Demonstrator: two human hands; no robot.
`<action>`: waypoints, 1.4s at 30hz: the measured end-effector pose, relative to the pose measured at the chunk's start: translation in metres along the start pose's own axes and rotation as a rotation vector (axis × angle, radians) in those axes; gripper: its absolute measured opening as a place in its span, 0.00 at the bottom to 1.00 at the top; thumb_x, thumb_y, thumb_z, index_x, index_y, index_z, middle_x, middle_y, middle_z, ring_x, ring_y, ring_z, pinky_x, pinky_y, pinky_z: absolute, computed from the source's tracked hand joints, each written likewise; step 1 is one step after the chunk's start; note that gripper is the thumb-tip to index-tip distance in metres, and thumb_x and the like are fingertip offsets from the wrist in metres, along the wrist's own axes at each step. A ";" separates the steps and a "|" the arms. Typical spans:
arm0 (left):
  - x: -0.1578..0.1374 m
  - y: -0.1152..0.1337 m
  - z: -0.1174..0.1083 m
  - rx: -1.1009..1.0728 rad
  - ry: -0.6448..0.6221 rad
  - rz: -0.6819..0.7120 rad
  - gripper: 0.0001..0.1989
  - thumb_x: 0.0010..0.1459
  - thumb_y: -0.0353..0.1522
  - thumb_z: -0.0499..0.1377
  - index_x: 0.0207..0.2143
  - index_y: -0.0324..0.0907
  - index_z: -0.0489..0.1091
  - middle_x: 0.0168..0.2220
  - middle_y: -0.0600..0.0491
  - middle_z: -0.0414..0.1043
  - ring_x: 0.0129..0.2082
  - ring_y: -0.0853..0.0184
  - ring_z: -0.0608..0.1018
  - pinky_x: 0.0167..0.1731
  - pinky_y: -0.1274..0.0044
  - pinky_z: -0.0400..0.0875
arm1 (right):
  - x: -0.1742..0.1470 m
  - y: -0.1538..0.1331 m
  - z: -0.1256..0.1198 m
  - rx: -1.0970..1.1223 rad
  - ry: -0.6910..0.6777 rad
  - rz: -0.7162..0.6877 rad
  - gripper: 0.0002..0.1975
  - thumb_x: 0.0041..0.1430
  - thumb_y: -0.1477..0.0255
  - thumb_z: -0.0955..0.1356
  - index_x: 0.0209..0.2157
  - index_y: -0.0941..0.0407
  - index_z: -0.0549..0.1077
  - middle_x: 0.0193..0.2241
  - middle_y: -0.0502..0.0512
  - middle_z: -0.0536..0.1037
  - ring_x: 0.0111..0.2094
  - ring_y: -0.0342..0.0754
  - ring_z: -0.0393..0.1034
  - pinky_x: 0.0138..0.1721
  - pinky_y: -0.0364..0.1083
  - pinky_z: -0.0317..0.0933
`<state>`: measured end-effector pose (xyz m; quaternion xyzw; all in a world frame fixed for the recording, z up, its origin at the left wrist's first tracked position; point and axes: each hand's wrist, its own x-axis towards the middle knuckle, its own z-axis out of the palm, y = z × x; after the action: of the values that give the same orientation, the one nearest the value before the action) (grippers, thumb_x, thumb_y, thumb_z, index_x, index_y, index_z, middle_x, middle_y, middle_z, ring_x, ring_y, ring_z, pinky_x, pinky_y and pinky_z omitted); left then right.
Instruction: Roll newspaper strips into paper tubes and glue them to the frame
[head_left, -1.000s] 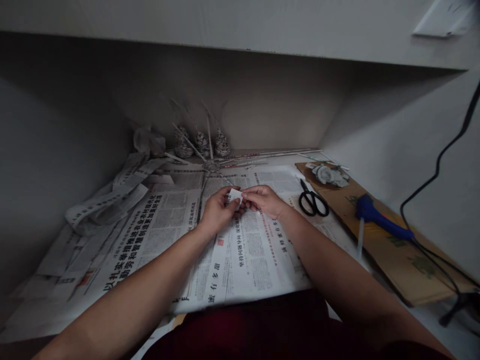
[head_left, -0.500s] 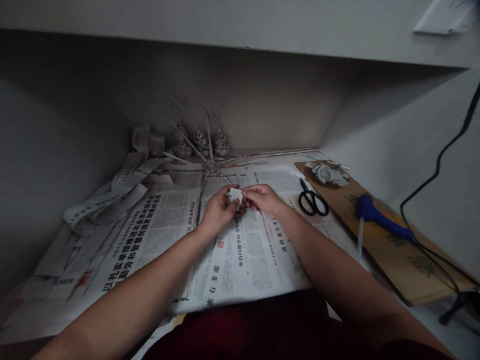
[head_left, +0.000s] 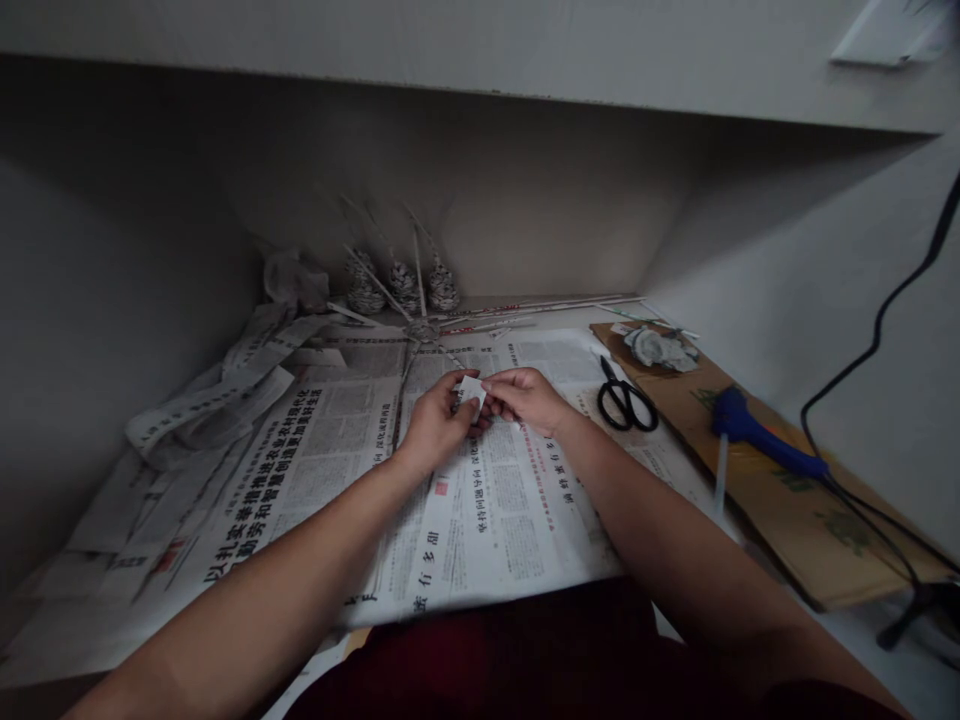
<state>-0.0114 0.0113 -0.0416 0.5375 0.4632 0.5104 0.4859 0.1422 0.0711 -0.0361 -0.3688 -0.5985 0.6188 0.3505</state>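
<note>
Between my two hands is a small white piece of paper (head_left: 471,388) with a bit of print on it. My left hand (head_left: 441,420) pinches it from the left, thumb lying across its lower part. Fingertips of my right hand (head_left: 526,397) close on its right edge. Both hands hover over newspaper sheets (head_left: 330,470) spread on the work surface. Black-handled scissors (head_left: 626,398) lie to the right of my right hand. Behind my hands sits a small woven paper disc (head_left: 422,331) with paper sticks rising from it.
Several woven paper cones (head_left: 442,288) stand against the back wall. Paper strips (head_left: 202,410) are heaped at the left. On a cardboard sheet (head_left: 795,535) at the right rest a blue glue gun (head_left: 765,436), its cable trailing, and a crumpled grey-white lump (head_left: 660,349). A ledge (head_left: 480,50) overhangs the surface.
</note>
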 end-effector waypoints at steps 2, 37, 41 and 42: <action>-0.001 0.002 0.000 -0.002 0.002 -0.009 0.22 0.55 0.34 0.58 0.53 0.41 0.63 0.30 0.51 0.74 0.25 0.65 0.79 0.25 0.73 0.76 | 0.000 -0.001 0.001 0.019 0.013 0.019 0.14 0.47 0.62 0.72 0.24 0.60 0.74 0.18 0.50 0.73 0.17 0.38 0.61 0.14 0.38 0.50; -0.002 0.009 0.003 -0.093 -0.042 -0.070 0.20 0.55 0.33 0.59 0.51 0.40 0.62 0.28 0.53 0.73 0.24 0.67 0.77 0.26 0.73 0.76 | -0.004 -0.008 0.000 0.136 0.085 0.021 0.21 0.45 0.56 0.74 0.30 0.60 0.76 0.19 0.48 0.71 0.16 0.37 0.60 0.11 0.37 0.45; -0.001 0.013 0.004 -0.130 -0.022 -0.119 0.21 0.55 0.31 0.58 0.51 0.40 0.60 0.27 0.53 0.73 0.23 0.68 0.77 0.24 0.74 0.75 | -0.005 -0.009 -0.014 0.115 0.029 0.029 0.20 0.46 0.58 0.73 0.33 0.61 0.78 0.26 0.52 0.75 0.20 0.38 0.64 0.13 0.37 0.50; -0.001 0.012 0.003 -0.131 -0.018 -0.116 0.21 0.55 0.30 0.58 0.51 0.40 0.60 0.27 0.53 0.73 0.23 0.68 0.77 0.24 0.74 0.75 | -0.005 -0.010 -0.015 0.101 -0.007 0.032 0.19 0.46 0.59 0.74 0.35 0.60 0.78 0.27 0.52 0.75 0.20 0.38 0.65 0.14 0.37 0.51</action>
<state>-0.0080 0.0088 -0.0294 0.4815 0.4548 0.5055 0.5529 0.1582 0.0743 -0.0266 -0.3579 -0.5620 0.6550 0.3565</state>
